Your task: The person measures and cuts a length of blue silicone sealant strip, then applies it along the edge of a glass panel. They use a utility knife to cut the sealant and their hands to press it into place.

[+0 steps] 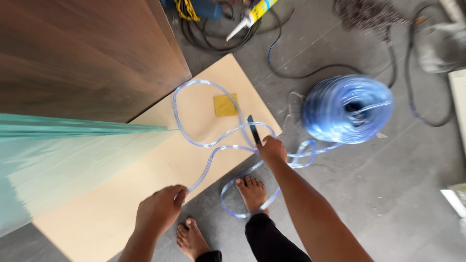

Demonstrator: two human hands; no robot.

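Left hand [158,209] grip pinches clear tube [204,92] end; right hand [272,149] grip holds dark blade [254,130] at tube. Tube loops over pale board [145,179] beneath, on grey floor [388,184]; coil [347,109] beyond right grip.

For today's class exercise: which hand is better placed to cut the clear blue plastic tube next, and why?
Probably the right hand: its grip holds the dark blade against the clear blue plastic tube. The left hand only pinches the tube's end.

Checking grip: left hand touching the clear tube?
Touching. The head view shows the left hand pinching the clear tube at its fingertips, no gap visible.
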